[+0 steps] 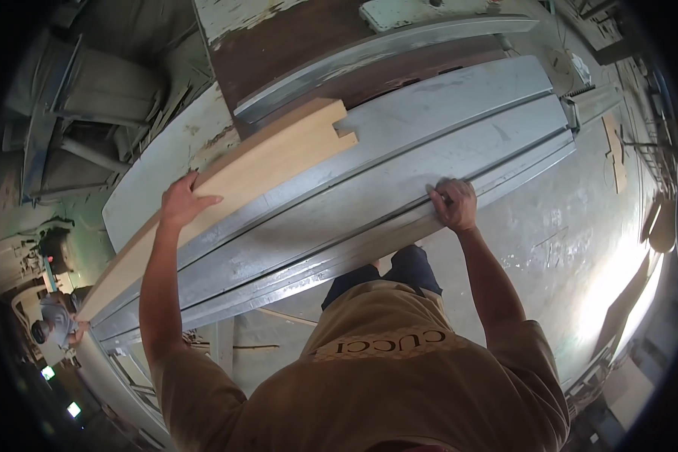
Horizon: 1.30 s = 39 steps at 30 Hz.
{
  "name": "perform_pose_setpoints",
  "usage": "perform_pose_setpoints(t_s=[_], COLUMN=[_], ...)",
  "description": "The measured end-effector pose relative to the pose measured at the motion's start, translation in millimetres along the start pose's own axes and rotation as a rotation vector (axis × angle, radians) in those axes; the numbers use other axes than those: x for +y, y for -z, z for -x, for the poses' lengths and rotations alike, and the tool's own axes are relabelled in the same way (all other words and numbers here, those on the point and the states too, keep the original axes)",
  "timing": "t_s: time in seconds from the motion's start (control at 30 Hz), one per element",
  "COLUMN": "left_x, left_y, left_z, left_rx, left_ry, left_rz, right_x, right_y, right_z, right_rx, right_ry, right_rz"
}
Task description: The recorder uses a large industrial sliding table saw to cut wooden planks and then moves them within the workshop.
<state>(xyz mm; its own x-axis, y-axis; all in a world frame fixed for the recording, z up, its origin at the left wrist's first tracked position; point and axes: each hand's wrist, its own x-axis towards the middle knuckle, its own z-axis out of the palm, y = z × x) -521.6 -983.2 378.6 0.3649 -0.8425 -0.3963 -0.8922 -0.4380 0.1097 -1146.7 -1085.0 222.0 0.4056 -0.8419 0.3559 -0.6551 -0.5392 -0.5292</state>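
Observation:
A long, pale wooden board (271,162) with a stepped notch cut in its right end lies along a grey metal machine table (399,158). My left hand (184,202) grips the board around its middle, thumb on the top face and fingers over the far edge. On the right, my right hand (454,203) rests at the near edge of the metal table, its fingers curled in. Whatever may be inside those fingers is hidden. Long dark grooves run the length of the table.
At the far left end another person (49,320) stands with a hand near the board's end. A raised metal rail (384,56) runs behind the board. Wooden offcuts (615,154) lie on the floor at right. Machine parts and scrap (90,113) crowd the upper left.

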Motion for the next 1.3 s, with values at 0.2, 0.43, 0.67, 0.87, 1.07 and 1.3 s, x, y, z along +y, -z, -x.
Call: perform_pose_setpoints(t_s=[0.2,0.43,0.67,0.87,1.07,1.3], left_x=[0.0,-4.0,4.0,2.2,-3.4,-5.5], left_y=[-62.4,-93.6,-152.6,-193.5,-223.0,-236.1], left_z=[67.5,123.6,157.1,168.9,173.3,169.5], left_rx=[0.423,0.469,0.58,0.635,0.632,0.633], left_ry=[-0.172,-0.39,-0.374,-0.357,-0.331,-0.315], left_rz=[-0.161,-0.052,-0.144,-0.141,-0.085,-0.016], right_x=[1.4,4.6,4.7,11.0,13.5,17.0], right_y=[1.7,-2.5,-6.6,-11.6,-15.6,-22.2], right_z=[1.1,2.7,1.3,7.4,11.9,7.0], right_rx=[0.005,-0.014,-0.043,-0.1,-0.113,-0.081], right_ry=[-0.017,0.007,0.04,0.073,0.08,0.152], right_rz=[0.005,-0.015,0.02,0.037,0.065,0.008])
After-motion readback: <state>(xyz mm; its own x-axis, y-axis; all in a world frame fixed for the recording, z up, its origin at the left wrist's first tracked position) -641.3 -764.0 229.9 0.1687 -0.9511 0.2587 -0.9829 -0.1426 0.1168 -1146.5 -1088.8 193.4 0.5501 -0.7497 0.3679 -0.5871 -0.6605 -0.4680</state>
